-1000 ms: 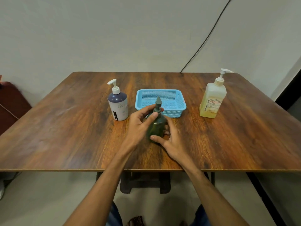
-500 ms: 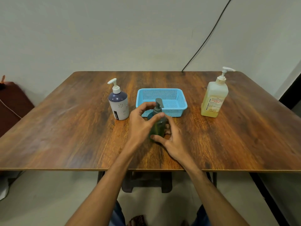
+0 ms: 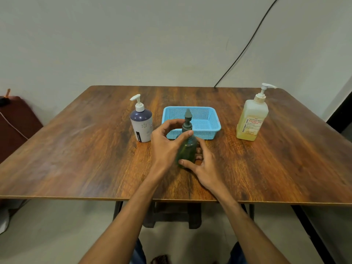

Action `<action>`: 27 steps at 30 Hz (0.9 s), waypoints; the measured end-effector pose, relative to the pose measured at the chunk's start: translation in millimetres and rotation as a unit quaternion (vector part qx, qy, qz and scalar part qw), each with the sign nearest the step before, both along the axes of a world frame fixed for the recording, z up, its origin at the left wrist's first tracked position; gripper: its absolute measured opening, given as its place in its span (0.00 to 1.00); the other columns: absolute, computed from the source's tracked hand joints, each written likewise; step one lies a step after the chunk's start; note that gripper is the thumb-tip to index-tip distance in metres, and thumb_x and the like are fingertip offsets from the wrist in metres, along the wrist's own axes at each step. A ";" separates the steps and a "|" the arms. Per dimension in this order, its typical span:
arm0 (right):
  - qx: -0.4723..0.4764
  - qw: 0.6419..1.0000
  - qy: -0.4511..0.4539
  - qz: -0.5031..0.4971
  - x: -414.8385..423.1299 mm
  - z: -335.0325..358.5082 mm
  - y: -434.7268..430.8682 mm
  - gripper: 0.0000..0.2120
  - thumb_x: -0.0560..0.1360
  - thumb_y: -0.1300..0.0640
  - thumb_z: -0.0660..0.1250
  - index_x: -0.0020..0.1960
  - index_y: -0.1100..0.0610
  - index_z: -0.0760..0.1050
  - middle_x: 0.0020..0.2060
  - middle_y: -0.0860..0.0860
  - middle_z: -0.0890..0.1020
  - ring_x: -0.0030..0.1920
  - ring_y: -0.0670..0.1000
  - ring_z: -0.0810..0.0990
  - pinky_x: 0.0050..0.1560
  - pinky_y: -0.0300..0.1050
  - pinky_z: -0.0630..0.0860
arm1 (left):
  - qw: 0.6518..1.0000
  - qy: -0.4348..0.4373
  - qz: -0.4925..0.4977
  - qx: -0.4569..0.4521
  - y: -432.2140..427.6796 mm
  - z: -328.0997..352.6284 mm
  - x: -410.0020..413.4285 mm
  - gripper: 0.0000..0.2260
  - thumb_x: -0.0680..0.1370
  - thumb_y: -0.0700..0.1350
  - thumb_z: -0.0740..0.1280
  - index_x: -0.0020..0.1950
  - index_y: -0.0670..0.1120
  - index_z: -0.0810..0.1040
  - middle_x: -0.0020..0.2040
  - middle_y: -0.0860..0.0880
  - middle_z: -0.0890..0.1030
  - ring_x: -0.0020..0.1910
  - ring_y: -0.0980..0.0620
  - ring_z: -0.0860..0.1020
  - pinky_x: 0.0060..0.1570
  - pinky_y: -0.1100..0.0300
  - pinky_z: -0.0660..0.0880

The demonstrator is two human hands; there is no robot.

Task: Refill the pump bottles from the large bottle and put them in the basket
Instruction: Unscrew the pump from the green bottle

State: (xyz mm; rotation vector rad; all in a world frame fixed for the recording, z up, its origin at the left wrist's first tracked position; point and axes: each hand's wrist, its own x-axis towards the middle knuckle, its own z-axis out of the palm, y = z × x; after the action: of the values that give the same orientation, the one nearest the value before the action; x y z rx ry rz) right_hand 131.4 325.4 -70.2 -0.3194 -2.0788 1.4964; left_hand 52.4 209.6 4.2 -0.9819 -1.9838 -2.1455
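A small dark green pump bottle (image 3: 187, 149) stands upright on the wooden table (image 3: 76, 159), just in front of the blue basket (image 3: 207, 128). My left hand (image 3: 165, 143) wraps its fingers round the bottle's pump collar, thumb across the front. Lower down, my right hand (image 3: 205, 164) grips the bottle's body and steadies it. The basket holds nothing. A white and purple pump bottle (image 3: 141, 122) stands left of the basket. Far to the right stands the large yellowish pump bottle (image 3: 252, 119).
A black cable (image 3: 245, 46) runs down the wall to the table's back edge. A dark red seat (image 3: 15, 124) sits beside the table's left side. The table's near edge lies just under my forearms.
The green bottle's pump head has turned under my left hand; its nozzle now points away toward the basket. Both hands stay on the bottle in the same spot.
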 end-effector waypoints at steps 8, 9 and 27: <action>0.011 1.000 -0.002 0.008 0.5 2.8 -0.3 0.39 0.69 0.54 0.80 0.74 0.49 0.65 0.67 0.48 0.77 0.64 0.49 0.79 0.59 0.58 0.79 | 0.994 -0.013 0.026 0.101 -1.6 30.3 4.0 0.13 0.73 0.38 0.78 0.56 0.44 0.82 0.53 0.46 0.86 0.55 0.48 0.84 0.57 0.46 0.81; 0.012 1.000 -0.004 0.008 0.4 2.5 -0.3 0.39 0.69 0.54 0.80 0.74 0.49 0.65 0.67 0.48 0.77 0.63 0.49 0.79 0.59 0.57 0.80 | 0.993 -0.011 0.030 0.112 -3.3 35.7 4.1 0.14 0.73 0.38 0.77 0.57 0.42 0.82 0.53 0.45 0.86 0.54 0.47 0.85 0.56 0.47 0.82; 0.009 1.000 -0.007 0.005 6.3 3.9 -0.7 0.39 0.69 0.57 0.79 0.75 0.49 0.65 0.68 0.47 0.76 0.63 0.45 0.78 0.58 0.43 0.79 | 0.985 0.132 0.081 -0.076 -77.2 -23.1 -10.0 0.14 0.75 0.35 0.75 0.59 0.43 0.81 0.56 0.50 0.82 0.57 0.51 0.81 0.57 0.50 0.81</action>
State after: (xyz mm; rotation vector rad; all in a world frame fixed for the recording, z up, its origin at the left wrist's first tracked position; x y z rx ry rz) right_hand 137.6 324.7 -66.4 -0.3144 -2.1071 1.4834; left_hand 42.4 132.4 -18.9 -1.0237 -2.0401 -1.7033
